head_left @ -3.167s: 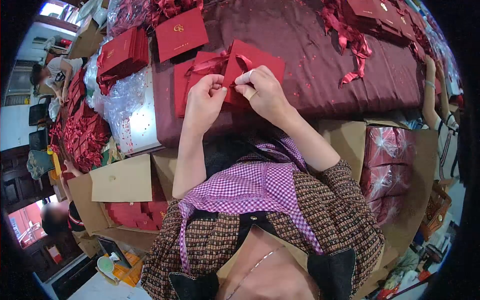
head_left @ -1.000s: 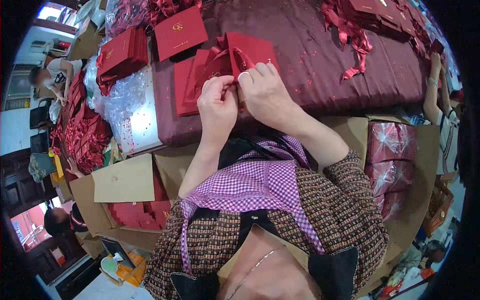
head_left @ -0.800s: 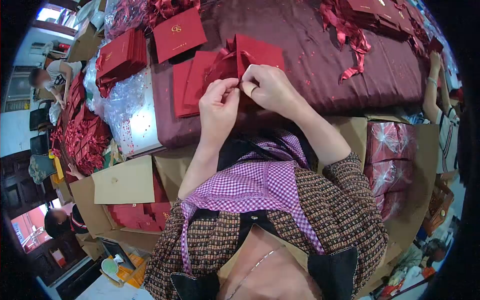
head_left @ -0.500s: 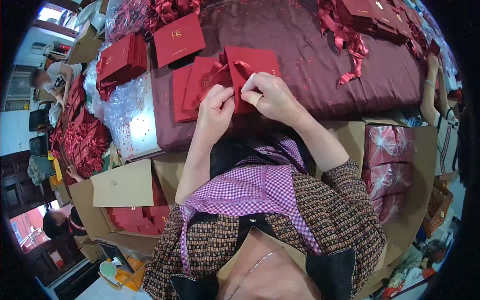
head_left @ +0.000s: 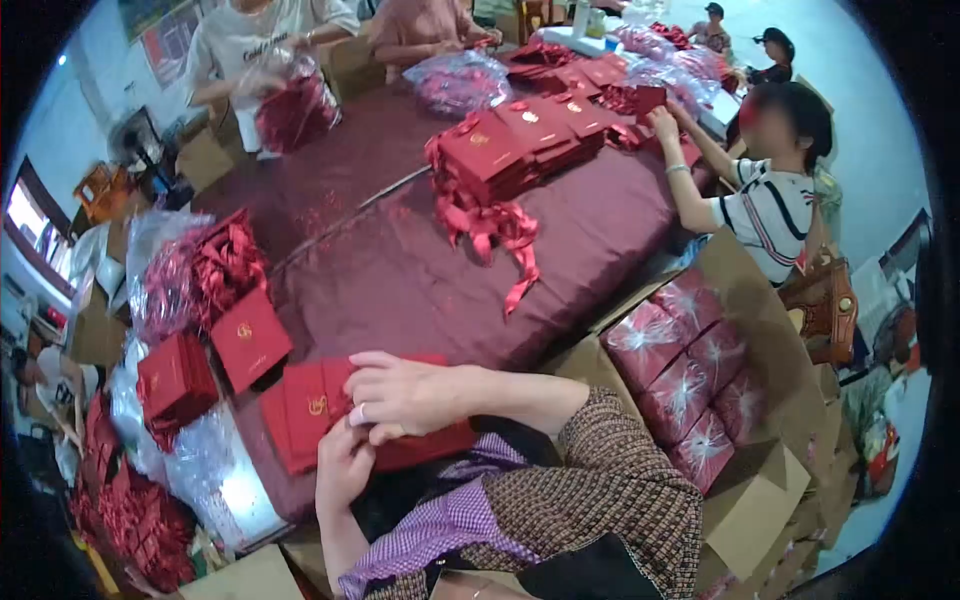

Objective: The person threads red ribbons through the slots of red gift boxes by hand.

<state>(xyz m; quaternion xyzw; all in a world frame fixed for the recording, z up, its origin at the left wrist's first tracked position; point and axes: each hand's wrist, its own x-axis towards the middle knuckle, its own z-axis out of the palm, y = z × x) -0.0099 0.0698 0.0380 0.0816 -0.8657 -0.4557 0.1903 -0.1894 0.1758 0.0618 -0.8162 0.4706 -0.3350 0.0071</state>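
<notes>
Flat red paper gift bags with gold print lie overlapping at the near edge of the cloth-covered table. My right hand (head_left: 405, 397), with a ring on one finger, reaches across the top red gift bag (head_left: 313, 402), its fingers curled at the bag. Just below it my left hand (head_left: 346, 465) is closed at the bag's lower part, close against the right hand. The fingertips are partly hidden, so the exact grip on the bag or its ribbon is hard to see. More red bags (head_left: 445, 440) lie under my right forearm.
Stacks of red bags (head_left: 178, 385) stand at left, and a ribboned pile (head_left: 490, 150) lies farther back on the maroon cloth (head_left: 400, 280). A carton (head_left: 770, 380) at right holds plastic-wrapped red packs (head_left: 680, 370). A person (head_left: 765, 200) at right handles a red item; others work at the back.
My view has swung up and right, showing more of the table and people. My right hand has moved from the upright bag's ribbon to lie across the flat bag, near my left hand.
</notes>
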